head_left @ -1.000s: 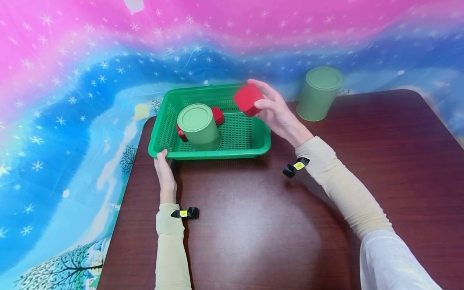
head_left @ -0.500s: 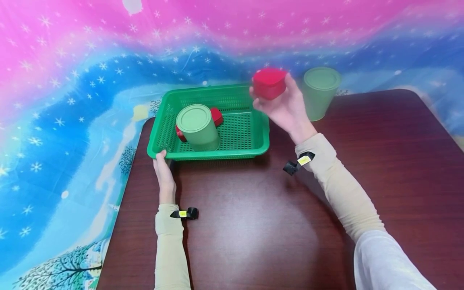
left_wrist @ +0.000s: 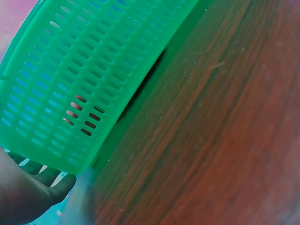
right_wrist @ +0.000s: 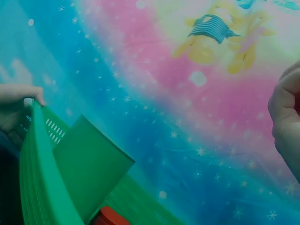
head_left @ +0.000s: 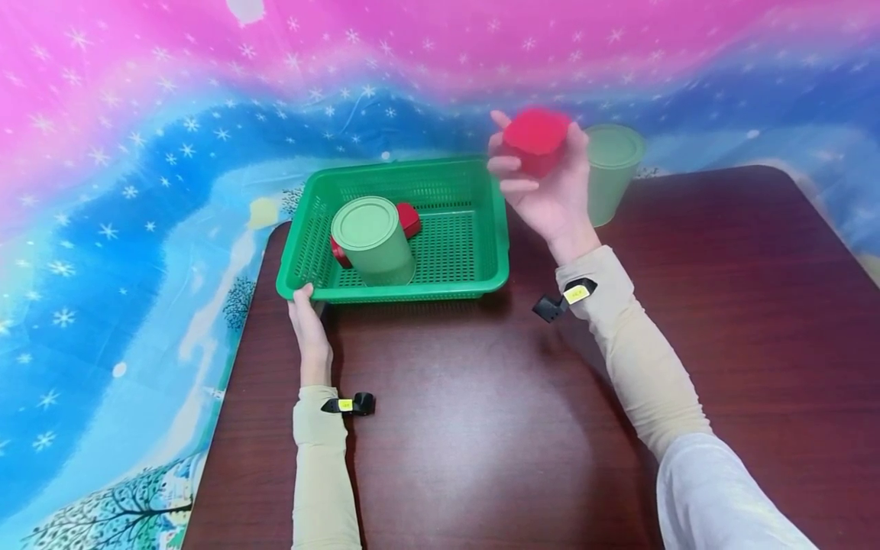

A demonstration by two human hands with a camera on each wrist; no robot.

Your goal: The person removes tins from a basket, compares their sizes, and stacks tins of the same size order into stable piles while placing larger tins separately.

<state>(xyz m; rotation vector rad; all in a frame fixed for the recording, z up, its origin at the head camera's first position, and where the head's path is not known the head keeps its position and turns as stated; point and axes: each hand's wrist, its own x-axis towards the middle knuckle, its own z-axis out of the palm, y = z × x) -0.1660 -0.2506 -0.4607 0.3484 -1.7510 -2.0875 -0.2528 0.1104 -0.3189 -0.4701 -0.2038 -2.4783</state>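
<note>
My right hand [head_left: 558,200] holds a red block-like box with rounded corners [head_left: 536,136], up above the table beyond the basket's right end. Only part of that hand's fingers [right_wrist: 287,112] shows in the right wrist view. At the near left corner of the green plastic basket [head_left: 412,292], my left hand [head_left: 311,332] grips the rim, thumb over the top and fingers outside. Inside the basket a pale green can [head_left: 380,256] stands upright on the left. Two red parts show beside it, one at its right [head_left: 409,220] and one at its left [head_left: 340,250], both partly hidden by the can.
A second pale green can [head_left: 608,187] stands at the table's back edge, partly behind my right hand. Dark brown wood makes up the tabletop [head_left: 467,412]. A printed pink and blue cloth [head_left: 426,84] hangs behind and down the left side.
My right hand has lifted the red box from over the basket up and to the right, turning so its palm side shows. The left hand stays on the basket rim.
</note>
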